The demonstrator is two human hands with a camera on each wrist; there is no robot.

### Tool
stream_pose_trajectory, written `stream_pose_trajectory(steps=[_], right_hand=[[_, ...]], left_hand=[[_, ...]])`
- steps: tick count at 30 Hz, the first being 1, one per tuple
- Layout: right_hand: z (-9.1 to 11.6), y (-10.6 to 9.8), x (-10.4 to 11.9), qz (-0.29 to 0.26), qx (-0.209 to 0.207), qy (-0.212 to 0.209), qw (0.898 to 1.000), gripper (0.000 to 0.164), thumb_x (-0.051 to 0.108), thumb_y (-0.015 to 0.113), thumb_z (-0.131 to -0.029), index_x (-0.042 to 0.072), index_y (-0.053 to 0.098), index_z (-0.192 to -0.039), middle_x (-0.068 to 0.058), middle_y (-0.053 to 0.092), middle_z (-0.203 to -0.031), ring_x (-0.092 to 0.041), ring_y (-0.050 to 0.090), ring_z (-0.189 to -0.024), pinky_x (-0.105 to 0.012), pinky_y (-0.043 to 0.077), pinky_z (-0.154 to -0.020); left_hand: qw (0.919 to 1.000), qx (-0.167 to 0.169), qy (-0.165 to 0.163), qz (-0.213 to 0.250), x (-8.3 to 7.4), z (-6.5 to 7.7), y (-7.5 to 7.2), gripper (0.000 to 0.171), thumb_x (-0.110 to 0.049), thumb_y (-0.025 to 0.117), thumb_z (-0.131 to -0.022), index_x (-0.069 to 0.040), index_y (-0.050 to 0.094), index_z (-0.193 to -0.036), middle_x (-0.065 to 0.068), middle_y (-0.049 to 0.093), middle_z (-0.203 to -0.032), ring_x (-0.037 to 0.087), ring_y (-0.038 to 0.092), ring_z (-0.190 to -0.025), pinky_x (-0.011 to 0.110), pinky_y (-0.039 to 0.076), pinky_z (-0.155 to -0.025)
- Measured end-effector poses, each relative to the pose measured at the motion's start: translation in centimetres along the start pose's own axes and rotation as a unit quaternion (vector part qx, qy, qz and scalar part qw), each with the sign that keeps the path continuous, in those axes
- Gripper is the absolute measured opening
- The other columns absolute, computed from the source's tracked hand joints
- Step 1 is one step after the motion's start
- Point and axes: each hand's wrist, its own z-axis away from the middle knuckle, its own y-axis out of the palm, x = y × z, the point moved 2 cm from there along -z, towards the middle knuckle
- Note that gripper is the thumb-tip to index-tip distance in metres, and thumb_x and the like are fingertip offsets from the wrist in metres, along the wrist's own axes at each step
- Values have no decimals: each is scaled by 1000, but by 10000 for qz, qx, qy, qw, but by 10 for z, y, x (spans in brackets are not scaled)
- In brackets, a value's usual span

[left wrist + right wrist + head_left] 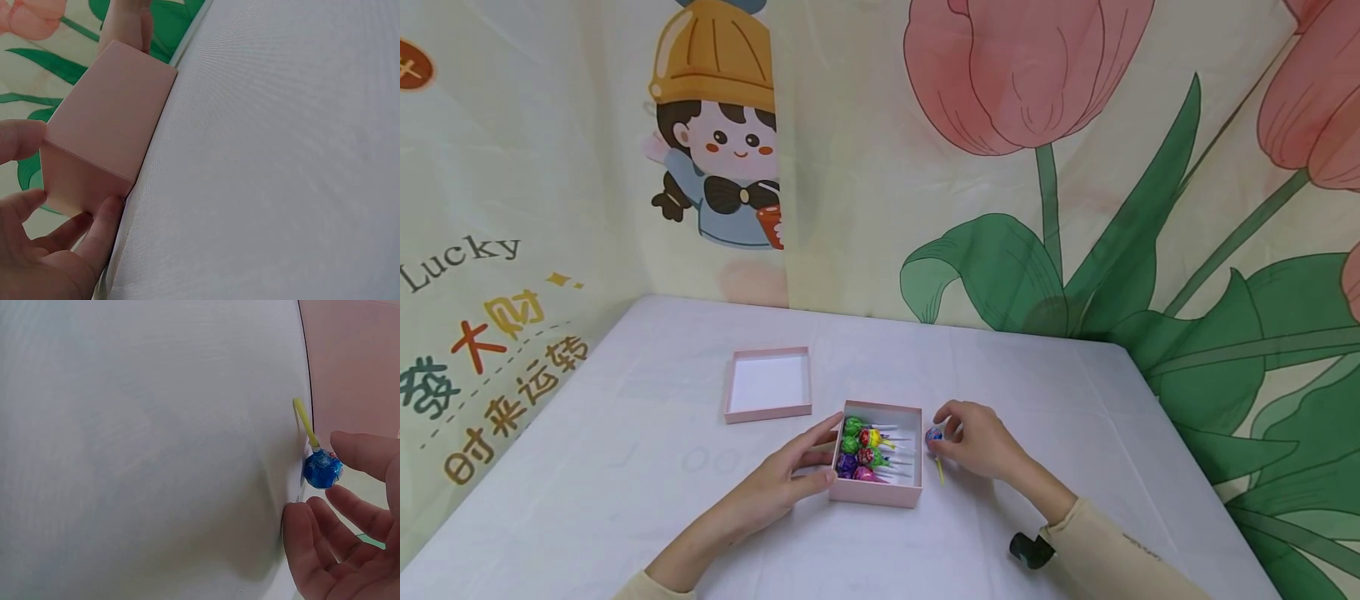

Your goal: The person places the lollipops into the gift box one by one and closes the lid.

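A pink open box holds several wrapped lollipops, green, yellow, red, purple and pink, with white sticks toward the right. My left hand grips its left side, thumb at the near corner and fingers spread along the side wall. Just right of the box, my right hand pinches a blue lollipop by its wrapped head, between thumb and index finger. Its yellow stick points toward me, low over the table. Whether it touches the table I cannot tell.
A pink box lid with a white inside lies behind and left of the box. The white tablecloth covers the table, which meets a printed wall hanging at the back. Something black sits at my right wrist.
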Motion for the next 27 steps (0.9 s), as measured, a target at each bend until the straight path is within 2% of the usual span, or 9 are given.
stream_pose_trajectory(steps=[10,27], right_hand=[[-3,4,-1,130,130,22,9998,25,20,87,-90,12,73,-109,3,61,-83,-15,55,-76,-25,48,-58],[-1,-4,-2,136,529,-213,9983,20,13,83,-94,13,74,-112,5,65,-88,-14,59,-81,-25,55,-69]], left_hand=[[10000,-19,-33,3,-1,1,0,74,-27,64,-107,-26,25,-171,20,36,-168,37,51,-144,57,38,-116],[10000,-8,-62,42,-1,1,0,74,-28,64,-108,-26,25,-171,21,36,-168,37,50,-144,57,38,-117]])
